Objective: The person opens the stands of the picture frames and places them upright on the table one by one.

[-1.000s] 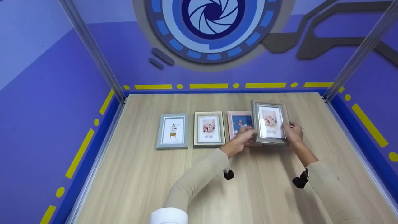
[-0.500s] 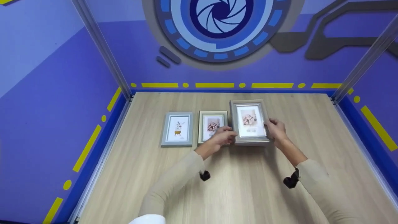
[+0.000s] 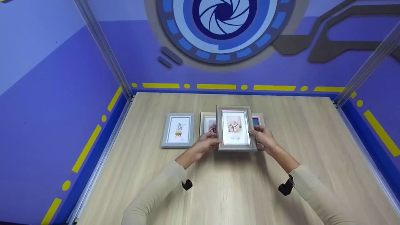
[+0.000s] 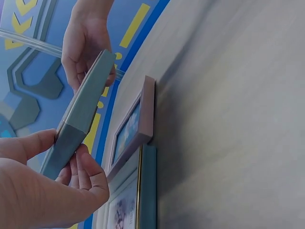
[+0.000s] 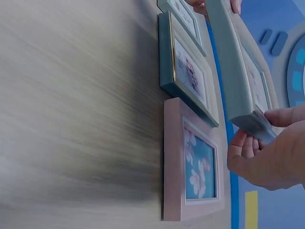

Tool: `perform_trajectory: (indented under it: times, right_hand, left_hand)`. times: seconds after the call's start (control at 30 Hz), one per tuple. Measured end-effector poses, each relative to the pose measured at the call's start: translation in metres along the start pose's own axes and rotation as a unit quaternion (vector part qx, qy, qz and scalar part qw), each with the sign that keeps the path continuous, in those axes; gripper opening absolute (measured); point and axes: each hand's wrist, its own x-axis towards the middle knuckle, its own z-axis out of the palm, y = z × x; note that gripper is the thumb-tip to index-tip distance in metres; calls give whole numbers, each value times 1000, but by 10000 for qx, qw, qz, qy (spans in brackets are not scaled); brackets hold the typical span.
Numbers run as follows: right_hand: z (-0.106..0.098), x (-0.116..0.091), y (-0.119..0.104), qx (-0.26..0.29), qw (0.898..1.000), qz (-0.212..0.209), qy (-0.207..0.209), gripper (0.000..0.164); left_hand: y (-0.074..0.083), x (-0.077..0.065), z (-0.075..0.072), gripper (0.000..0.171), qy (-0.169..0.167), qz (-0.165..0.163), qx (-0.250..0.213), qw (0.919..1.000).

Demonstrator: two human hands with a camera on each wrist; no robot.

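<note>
Between both hands is a silver-beige picture frame [image 3: 235,128] with a flower print, raised above the table. My left hand [image 3: 204,146] pinches its left edge, thumb in front and fingers behind, as the left wrist view shows. On the opposite edge my right hand [image 3: 264,137] pinches it the same way. Behind and below it lie a gold-edged picture frame [image 5: 190,71] and a pink picture frame [image 5: 195,167] with white blossoms on blue; in the head view the held one partly covers both. Left of these lies a grey-blue picture frame [image 3: 177,130] with a plant print.
All three other frames lie in a row on the light wood table [image 3: 228,193]. A purple back wall [image 3: 103,56] with yellow dashes bounds the far edge, and side walls with metal posts stand left and right.
Both hands have carried the silver-beige frame leftward, from over the pink frame's right side to between the gold-edged and pink ones. The head view has shifted slightly.
</note>
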Motion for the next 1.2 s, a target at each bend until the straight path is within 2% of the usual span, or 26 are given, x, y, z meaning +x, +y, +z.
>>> perform_trajectory:
  times: [0.23, 0.37, 0.8, 0.93, 1.07, 1.2]
  right_hand:
    - [7, 6, 5, -399, 9985, -359, -65, 56]
    - [10, 5, 9, -399, 9984, -367, -181, 57]
    - [23, 16, 11, 335, 9979, -95, -553, 60]
    - [25, 21, 12, 1057, 9907, 10, -858, 63]
    - [28, 26, 14, 2083, 9717, 270, -1078, 64]
    - [33, 30, 15, 2621, 9577, 347, -1135, 66]
  left_hand:
    - [3, -6, -12, 34, 40, 0, 132, 9999]
    - [3, -7, -15, 33, 60, 87, 208, 9997]
    - [23, -9, -8, 32, 359, 728, 579, 9950]
    - [29, -11, -2, 34, 400, 938, 662, 9926]
    - [33, -13, 4, 37, 392, 1158, 760, 9896]
    - [35, -13, 11, 38, 369, 1386, 845, 9860]
